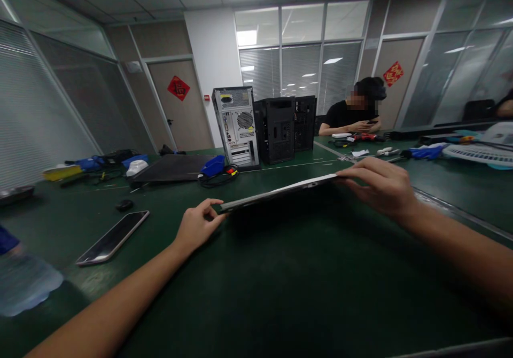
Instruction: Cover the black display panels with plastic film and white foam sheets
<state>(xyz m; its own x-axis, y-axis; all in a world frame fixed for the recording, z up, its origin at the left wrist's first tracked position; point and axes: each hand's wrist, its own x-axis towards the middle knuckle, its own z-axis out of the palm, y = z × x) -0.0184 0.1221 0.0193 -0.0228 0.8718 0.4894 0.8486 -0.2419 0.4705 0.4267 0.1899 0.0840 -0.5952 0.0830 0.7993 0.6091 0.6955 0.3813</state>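
A thin, flat panel (280,192), pale along its edge, is held above the green table and seen almost edge-on. Its right end is higher than its left, and its broad faces barely show, so I cannot tell its exact kind. My left hand (197,223) pinches the left end between thumb and fingers. At the opposite end, my right hand (382,189) is closed on the corner, thumb below and fingers above. Beyond the panel stand a silver computer case (237,128) and a black computer case (277,131).
A smartphone (114,239) and a plastic bottle (26,280) lie to the left. Farther back are a dark flat panel (172,170), a blue bin (212,165) and cables. Across the table a person (348,115) sits near tools and blue gloves (427,152).
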